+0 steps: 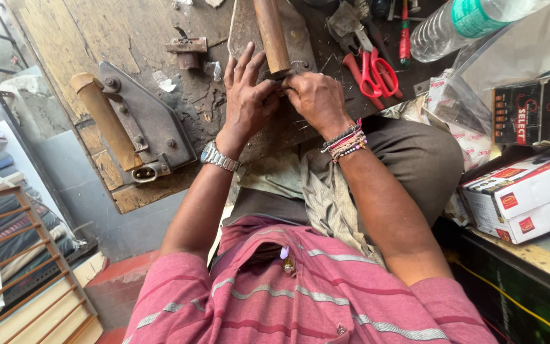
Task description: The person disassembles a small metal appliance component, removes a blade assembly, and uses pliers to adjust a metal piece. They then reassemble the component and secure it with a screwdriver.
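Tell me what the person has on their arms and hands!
The left hand has a silver metal watch on its wrist. The right hand has a stack of colourful bead and thread bracelets. Both arms are bare below short pink sleeves with grey stripes. No gloves.

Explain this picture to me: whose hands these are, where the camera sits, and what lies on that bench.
There is one picture, taken by a camera worn on a person's head and looking down at their own arms and lap. No machine is at work, only two bare hands. The left hand, with a watch on its wrist, and the right hand, with bracelets, meet at the near end of a wooden handle above a metal plate. What their grip pinches is too small to tell. On the worn bench lie a second lever tool, red scissors and a plastic bottle. Boxes are stacked at the right.
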Tool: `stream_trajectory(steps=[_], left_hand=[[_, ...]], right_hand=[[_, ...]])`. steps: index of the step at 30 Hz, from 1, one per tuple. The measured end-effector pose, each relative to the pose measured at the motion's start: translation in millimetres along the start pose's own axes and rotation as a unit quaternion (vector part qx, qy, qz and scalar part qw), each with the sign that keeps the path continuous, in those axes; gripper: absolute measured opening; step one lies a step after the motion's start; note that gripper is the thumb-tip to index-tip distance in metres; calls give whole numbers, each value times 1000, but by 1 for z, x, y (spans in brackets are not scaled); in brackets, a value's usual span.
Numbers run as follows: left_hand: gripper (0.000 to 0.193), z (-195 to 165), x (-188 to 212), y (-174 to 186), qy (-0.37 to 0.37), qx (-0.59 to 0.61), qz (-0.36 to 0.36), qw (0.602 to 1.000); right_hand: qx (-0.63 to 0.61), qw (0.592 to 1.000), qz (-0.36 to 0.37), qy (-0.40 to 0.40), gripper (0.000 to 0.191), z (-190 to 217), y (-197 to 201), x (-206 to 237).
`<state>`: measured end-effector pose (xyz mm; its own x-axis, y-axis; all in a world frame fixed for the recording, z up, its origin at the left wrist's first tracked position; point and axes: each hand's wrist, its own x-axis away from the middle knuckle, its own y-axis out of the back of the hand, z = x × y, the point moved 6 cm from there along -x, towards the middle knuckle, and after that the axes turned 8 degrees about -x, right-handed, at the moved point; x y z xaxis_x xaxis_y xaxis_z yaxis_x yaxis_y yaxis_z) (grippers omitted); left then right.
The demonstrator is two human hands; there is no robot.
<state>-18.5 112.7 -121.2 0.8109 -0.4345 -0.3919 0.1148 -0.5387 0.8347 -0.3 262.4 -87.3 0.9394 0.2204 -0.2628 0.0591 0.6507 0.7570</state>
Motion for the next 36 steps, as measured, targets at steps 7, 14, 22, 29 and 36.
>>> stream_trajectory(steps=[7,14,22,29,36], left_hand=[[87,-4,37,27,26,13,-71,997],[89,-11,83,34,67,-45,-104,991],[90,-17,88,30,76,-68,-86,991],[87,-17,90,26,77,-58,-71,993],[75,-11,65,49,83,-78,-120,986]], right_hand=[[26,998,-31,-57,28,-4,62,7],[195,974,58,97,4,-1,132,-6],[67,984,162,34,21,-20,92,-18],[70,969,234,23,28,-7,88,3],[85,978,183,62,25,-2,97,-10]])
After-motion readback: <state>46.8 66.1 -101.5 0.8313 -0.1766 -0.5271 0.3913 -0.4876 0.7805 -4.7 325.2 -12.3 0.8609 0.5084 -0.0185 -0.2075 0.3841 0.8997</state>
